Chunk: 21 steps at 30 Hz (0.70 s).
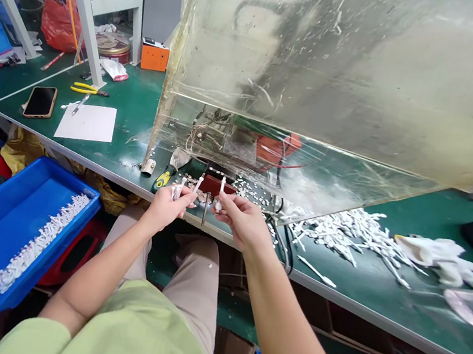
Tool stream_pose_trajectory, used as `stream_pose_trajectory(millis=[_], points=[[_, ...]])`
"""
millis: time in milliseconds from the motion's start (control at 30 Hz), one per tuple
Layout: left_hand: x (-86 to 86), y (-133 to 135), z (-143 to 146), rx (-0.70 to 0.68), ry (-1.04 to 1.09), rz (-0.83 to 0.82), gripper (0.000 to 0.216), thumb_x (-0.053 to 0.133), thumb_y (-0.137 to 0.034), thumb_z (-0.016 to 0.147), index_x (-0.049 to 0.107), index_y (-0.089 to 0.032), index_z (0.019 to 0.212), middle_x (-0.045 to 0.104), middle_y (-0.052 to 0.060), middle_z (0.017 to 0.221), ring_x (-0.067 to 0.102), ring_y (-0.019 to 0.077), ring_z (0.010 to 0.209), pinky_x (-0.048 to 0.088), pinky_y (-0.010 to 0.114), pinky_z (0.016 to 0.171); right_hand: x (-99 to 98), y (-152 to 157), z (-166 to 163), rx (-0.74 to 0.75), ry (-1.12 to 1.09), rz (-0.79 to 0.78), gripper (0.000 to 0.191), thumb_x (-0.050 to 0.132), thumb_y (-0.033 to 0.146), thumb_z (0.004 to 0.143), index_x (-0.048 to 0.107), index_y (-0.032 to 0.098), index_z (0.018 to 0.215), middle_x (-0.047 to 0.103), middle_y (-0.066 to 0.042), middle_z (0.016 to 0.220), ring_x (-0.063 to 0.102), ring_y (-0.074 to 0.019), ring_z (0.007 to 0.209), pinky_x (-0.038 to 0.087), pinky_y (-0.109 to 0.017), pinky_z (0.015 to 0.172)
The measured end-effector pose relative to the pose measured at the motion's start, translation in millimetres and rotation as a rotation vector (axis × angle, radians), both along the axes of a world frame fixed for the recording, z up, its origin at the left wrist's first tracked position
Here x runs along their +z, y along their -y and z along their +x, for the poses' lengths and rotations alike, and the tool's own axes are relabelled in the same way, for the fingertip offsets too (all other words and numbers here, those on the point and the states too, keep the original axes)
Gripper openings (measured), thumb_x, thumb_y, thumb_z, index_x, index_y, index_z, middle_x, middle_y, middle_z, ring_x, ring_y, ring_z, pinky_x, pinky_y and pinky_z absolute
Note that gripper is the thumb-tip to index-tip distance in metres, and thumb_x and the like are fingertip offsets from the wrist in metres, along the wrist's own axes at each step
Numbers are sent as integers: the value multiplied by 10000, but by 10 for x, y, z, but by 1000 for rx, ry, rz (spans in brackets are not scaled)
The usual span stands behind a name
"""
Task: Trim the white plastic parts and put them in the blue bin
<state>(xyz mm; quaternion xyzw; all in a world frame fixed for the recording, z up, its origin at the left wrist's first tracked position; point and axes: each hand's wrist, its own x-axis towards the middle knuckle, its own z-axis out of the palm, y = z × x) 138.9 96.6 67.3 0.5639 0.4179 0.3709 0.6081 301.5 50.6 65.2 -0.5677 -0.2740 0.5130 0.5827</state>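
My left hand point(166, 207) is closed around a few short white cable pieces point(198, 183), whose thin ends poke out past the fingers. Between thumb and fingers of my right hand point(243, 219) is one white cable piece point(222, 185), pointing away from me. Both hands are at the bench's front edge, beside a dark red block point(212, 185) on a small machine. A thin metal rod point(205, 209) hangs down between them. Small white scraps point(252, 192) lie around the block. To the right spreads a loose pile of white cable pieces point(342, 231).
A scratched clear shield point(317, 95) slants over the machine. On the left, a blue tray point(0, 215) holds a row of white pieces point(45, 242). The bench also bears a scraper point(172, 169), phone point(40, 102), paper point(86, 124), yellow-handled pliers point(86, 88) and white glove point(439, 253).
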Motion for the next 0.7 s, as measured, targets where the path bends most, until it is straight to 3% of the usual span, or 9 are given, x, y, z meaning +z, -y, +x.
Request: stream_pose_trajectory(millis=[133, 433, 700], points=[[-17, -6, -86, 24, 18, -32, 270, 650, -410, 718, 599, -145, 707, 552, -22, 513, 404, 40, 383, 301, 183, 408, -33, -196, -58, -32, -102, -47, 413, 848, 483, 485, 651, 154, 638, 605, -15, 573, 573, -89, 506, 400, -118, 353], [1, -2, -146, 46, 84, -85, 293, 675, -424, 699, 602, -142, 725, 549, -15, 520, 405, 40, 390, 268, 165, 378, 38, -339, -130, -104, -294, -131, 76, 713, 193, 743, 663, 137, 754, 597, 1, 561, 571, -70, 463, 382, -91, 324], [-19, -4, -129, 37, 112, -106, 300, 681, -428, 700, 603, -142, 749, 580, 0, 569, 398, 32, 382, 228, 165, 357, 76, -377, -128, -95, -282, -153, 128, 729, 240, 737, 638, 151, 739, 610, 1, 578, 567, -67, 462, 388, -99, 337]])
